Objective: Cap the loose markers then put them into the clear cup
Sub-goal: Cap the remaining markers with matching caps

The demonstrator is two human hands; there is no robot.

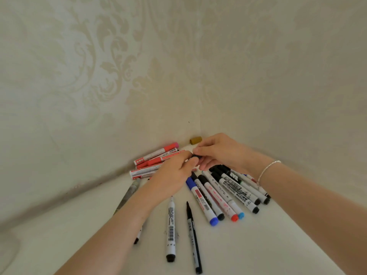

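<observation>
My left hand (174,173) and my right hand (218,151) meet over the pile of markers, both pinching a small black piece (195,156), probably a cap; what lies under the fingers is hidden. Red markers (155,155) lie to the left against the wall. A fan of capped whiteboard markers (228,195) with blue, black and red ends lies to the right. Two uncapped markers lie in front: a white one (171,225) and a thin black pen (193,237). A grey marker (130,192) sits beside my left forearm. No clear cup is in view.
A small brown cap-like cylinder (195,140) stands in the corner where the two patterned walls meet. The white tabletop (258,245) runs toward me. A silver bracelet (268,171) is on my right wrist.
</observation>
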